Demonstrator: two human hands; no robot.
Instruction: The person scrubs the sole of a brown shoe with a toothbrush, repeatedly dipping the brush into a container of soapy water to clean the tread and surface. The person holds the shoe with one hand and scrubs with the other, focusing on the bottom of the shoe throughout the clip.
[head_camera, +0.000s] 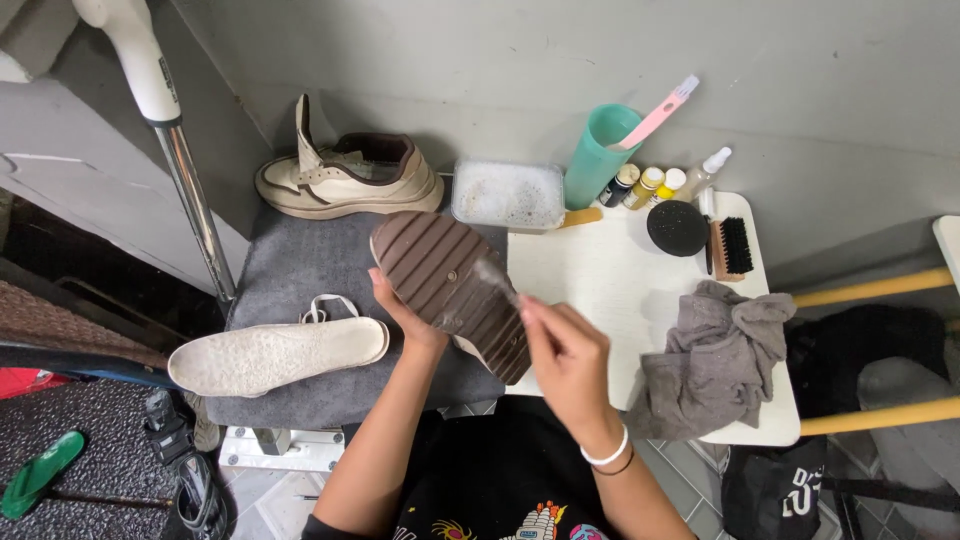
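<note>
My left hand (400, 312) grips a shoe (450, 285) turned sole up, its brown ribbed sole facing me, above the grey mat (300, 260). My right hand (565, 350) holds a small brush (497, 278) whose blurred bristle end touches the middle of the sole. The matching cream shoe (345, 178) stands upright at the back of the mat. A pale insole (275, 355) and a white lace (328, 305) lie on the mat, left of my left hand.
A clear tub of foamy water (507, 193), a teal cup (598, 155) with a pink brush (655, 115), small bottles (650, 185), a round black sponge (677, 227), a black-bristled brush (732, 247) and a grey rag (715, 355) sit on the white table (600, 290). A metal pole (190, 190) stands left.
</note>
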